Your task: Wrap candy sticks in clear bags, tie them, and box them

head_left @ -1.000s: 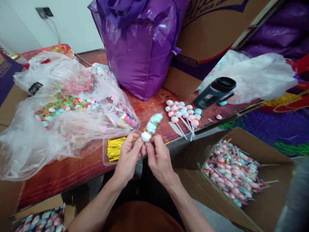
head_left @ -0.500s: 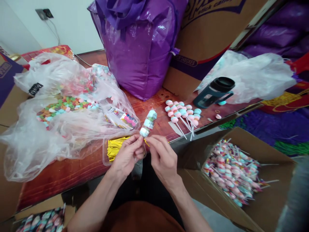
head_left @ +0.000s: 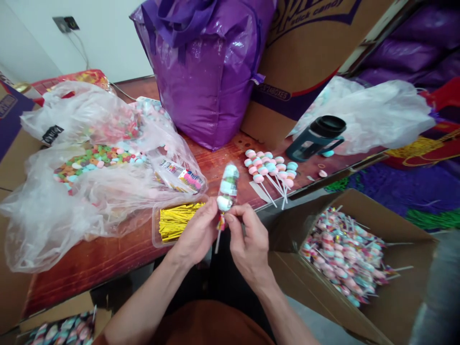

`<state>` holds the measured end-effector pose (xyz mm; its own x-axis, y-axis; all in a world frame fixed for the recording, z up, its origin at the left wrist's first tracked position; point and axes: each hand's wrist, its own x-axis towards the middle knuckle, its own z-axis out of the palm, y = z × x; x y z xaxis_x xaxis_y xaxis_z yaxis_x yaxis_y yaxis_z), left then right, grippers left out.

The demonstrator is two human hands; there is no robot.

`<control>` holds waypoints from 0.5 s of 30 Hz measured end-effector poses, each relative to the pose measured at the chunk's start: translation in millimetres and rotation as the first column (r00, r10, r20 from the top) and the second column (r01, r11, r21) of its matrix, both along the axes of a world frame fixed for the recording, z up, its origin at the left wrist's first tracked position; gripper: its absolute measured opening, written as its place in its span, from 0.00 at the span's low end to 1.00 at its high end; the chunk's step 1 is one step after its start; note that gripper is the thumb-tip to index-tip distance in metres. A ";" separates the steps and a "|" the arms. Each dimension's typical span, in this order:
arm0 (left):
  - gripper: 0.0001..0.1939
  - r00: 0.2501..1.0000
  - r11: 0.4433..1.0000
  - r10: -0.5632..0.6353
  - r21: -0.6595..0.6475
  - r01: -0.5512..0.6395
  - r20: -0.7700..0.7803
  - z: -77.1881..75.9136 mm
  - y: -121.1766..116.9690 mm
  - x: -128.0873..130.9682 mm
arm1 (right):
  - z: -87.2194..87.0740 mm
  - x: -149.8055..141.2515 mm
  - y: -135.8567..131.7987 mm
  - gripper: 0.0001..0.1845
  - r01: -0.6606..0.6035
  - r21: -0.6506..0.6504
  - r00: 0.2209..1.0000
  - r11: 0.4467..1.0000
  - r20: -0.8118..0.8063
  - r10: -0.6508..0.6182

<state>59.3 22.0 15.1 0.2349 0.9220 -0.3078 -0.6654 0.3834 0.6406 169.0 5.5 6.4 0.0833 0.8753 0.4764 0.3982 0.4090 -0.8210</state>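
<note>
A wrapped marshmallow stick candy (head_left: 229, 187), pale blue and white in a clear printed wrapper, stands nearly upright between my hands. Its white stick (head_left: 217, 242) points down, and the gathered wrapper neck (head_left: 221, 222) shows gold and red. My left hand (head_left: 201, 229) is closed on the candy's lower end from the left. From the right, the thumb and bent fingers of my right hand (head_left: 248, 239) pinch at the neck. Left of my hands, gold twist ties (head_left: 178, 221) lie in a clear plastic tray (head_left: 155, 227).
Unwrapped marshmallow sticks (head_left: 269, 167) lie at the table's edge beside a dark bottle (head_left: 314, 139). Plastic bags (head_left: 108, 191) of colourful sweets cover the left side. Behind stands a purple bag (head_left: 212, 81). A cardboard box (head_left: 298, 282) at lower right holds many wrapped candies (head_left: 348, 254).
The candy has turned more upright and moved slightly right, with its stick now showing. The gold twist tie strip at my right fingers no longer sticks out; gold shows round the neck.
</note>
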 end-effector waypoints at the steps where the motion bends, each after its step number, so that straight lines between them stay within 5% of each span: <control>1: 0.22 0.999 0.998 0.010 0.061 -0.008 -0.040 4.5 -0.5 -1.1 | 5.4 3.4 -0.9 0.08 -0.001 -0.021 1.000 1.000 -0.018 0.001; 7: 0.27 0.882 0.961 0.128 0.276 0.002 -0.453 16.9 -12.1 -2.2 | 28.4 16.8 -0.4 0.07 0.070 -0.026 0.996 0.997 -0.052 -0.071; 11: 0.24 0.916 0.986 0.041 0.166 0.028 -0.399 11.0 -13.2 5.7 | 26.1 14.4 -4.3 0.07 0.053 0.073 0.997 0.996 -0.060 -0.048; 15: 0.15 0.948 0.993 -0.045 0.091 0.077 -0.315 12.6 -9.7 10.8 | 21.4 16.9 -11.4 0.09 0.044 -0.181 0.950 0.983 -0.298 -0.097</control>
